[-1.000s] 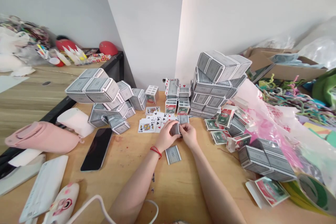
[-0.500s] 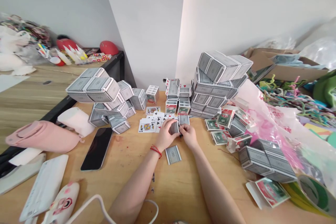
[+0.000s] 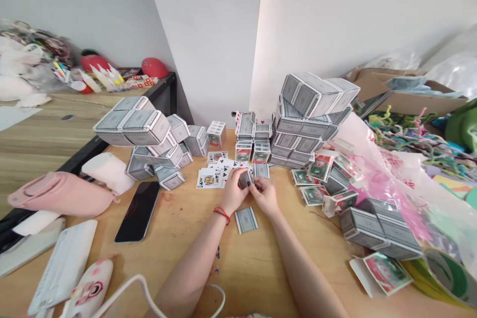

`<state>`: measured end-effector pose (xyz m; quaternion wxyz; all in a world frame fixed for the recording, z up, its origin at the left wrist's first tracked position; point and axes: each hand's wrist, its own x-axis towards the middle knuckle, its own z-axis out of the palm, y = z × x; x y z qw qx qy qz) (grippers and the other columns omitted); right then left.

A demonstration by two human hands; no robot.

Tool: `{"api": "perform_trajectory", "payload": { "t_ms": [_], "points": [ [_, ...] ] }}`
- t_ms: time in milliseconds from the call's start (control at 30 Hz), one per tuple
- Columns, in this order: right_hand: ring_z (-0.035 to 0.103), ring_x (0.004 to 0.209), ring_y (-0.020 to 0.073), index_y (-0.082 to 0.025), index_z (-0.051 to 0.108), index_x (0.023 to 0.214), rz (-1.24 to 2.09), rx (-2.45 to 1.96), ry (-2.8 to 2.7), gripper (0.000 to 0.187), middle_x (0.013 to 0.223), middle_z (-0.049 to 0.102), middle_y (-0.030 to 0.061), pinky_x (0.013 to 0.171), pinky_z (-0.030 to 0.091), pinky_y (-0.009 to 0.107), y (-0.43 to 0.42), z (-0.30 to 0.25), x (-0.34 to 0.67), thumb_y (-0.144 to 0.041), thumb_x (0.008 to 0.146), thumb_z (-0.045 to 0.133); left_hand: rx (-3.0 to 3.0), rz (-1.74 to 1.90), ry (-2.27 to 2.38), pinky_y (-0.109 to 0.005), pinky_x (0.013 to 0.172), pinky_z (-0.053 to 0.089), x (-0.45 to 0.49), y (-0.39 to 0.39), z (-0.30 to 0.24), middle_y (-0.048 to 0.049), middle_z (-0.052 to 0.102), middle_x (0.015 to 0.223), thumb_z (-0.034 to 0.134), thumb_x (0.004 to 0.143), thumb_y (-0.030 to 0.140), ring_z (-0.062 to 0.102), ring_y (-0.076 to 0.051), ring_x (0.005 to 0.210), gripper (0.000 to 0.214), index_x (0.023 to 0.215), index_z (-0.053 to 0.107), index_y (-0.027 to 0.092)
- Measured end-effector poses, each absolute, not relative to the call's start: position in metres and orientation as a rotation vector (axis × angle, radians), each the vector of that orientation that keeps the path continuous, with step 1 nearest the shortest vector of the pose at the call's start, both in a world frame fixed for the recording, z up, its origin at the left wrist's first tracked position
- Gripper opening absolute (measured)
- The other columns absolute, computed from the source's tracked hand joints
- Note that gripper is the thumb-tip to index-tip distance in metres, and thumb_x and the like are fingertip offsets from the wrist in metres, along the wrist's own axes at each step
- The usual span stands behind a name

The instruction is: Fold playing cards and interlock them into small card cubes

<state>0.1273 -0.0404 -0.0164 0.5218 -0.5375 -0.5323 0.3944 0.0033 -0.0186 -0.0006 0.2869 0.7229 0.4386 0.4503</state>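
Both my hands meet over the middle of the wooden table (image 3: pixel 186 238). My left hand (image 3: pixel 234 193), with a red string at the wrist, is closed around a small stack of grey-backed playing cards (image 3: pixel 245 179). My right hand (image 3: pixel 264 194) pinches the same stack from the right side. A single face-down card (image 3: pixel 246 219) lies just below my hands. Several face-up cards (image 3: pixel 214 174) are spread just behind my left hand.
Piles of grey card boxes stand at the left (image 3: pixel 143 134) and back right (image 3: pixel 309 114). Green and red card packs (image 3: pixel 320 179) lie to the right by a pink plastic bag (image 3: pixel 376 179). A black phone (image 3: pixel 137 211) and a pink pouch (image 3: pixel 59 195) lie on the left.
My hands with the card stack have shifted slightly left and back toward the face-up cards. Everything else stays where it was.
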Motion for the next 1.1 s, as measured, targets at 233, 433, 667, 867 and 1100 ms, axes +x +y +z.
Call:
{"api": "perform_trajectory", "payload": {
  "t_ms": [233, 433, 667, 867, 1100],
  "points": [
    [0.064, 0.076, 0.0204, -0.017, 0.058, 0.086, 0.943, -1.282, -1.305, 0.020, 0.083, 0.067, 0.0068, 0.060, 0.051, 0.027, -0.041, -0.016, 0.128, -0.031, 0.072, 0.053, 1.937, 1.207, 1.168, -0.038, 0.093, 0.038, 0.004, -0.019, -0.001, -0.0064, 0.048, 0.111, 0.054, 0.068, 0.005, 0.045, -0.019, 0.108, 0.045, 0.109, 0.047, 0.022],
    [0.064, 0.073, 0.0198, -0.017, 0.057, 0.086, 0.920, -1.267, -1.352, 0.020, 0.081, 0.067, 0.0067, 0.058, 0.051, 0.026, -0.044, -0.010, 0.127, -0.031, 0.073, 0.051, 1.943, 1.218, 1.174, -0.038, 0.093, 0.038, 0.003, -0.019, -0.002, -0.0064, 0.048, 0.110, 0.054, 0.067, 0.005, 0.045, -0.019, 0.107, 0.045, 0.108, 0.047, 0.021],
    [0.063, 0.066, 0.0198, -0.019, 0.059, 0.086, 0.904, -1.299, -1.346, 0.020, 0.074, 0.067, 0.0047, 0.054, 0.048, 0.027, -0.046, -0.006, 0.125, -0.032, 0.071, 0.053, 1.948, 1.243, 1.166, -0.040, 0.092, 0.037, 0.003, -0.019, -0.002, -0.0068, 0.048, 0.109, 0.055, 0.067, 0.006, 0.045, -0.020, 0.107, 0.042, 0.106, 0.048, 0.020],
    [0.063, 0.072, 0.0211, -0.020, 0.060, 0.090, 0.861, -1.280, -1.378, 0.023, 0.080, 0.067, 0.0062, 0.059, 0.049, 0.029, -0.047, -0.009, 0.126, -0.030, 0.071, 0.053, 1.954, 1.251, 1.151, -0.039, 0.093, 0.037, 0.003, -0.019, -0.003, -0.0070, 0.047, 0.110, 0.055, 0.066, 0.006, 0.044, -0.019, 0.108, 0.042, 0.105, 0.047, 0.020],
    [0.064, 0.073, 0.0213, -0.018, 0.059, 0.089, 0.921, -1.301, -1.239, 0.024, 0.080, 0.068, 0.0064, 0.064, 0.050, 0.031, -0.043, -0.014, 0.125, -0.032, 0.071, 0.053, 1.970, 1.216, 1.189, -0.038, 0.096, 0.035, 0.005, -0.020, -0.003, -0.0074, 0.043, 0.113, 0.054, 0.067, 0.007, 0.041, -0.019, 0.111, 0.046, 0.110, 0.046, 0.021]
  ]
}}
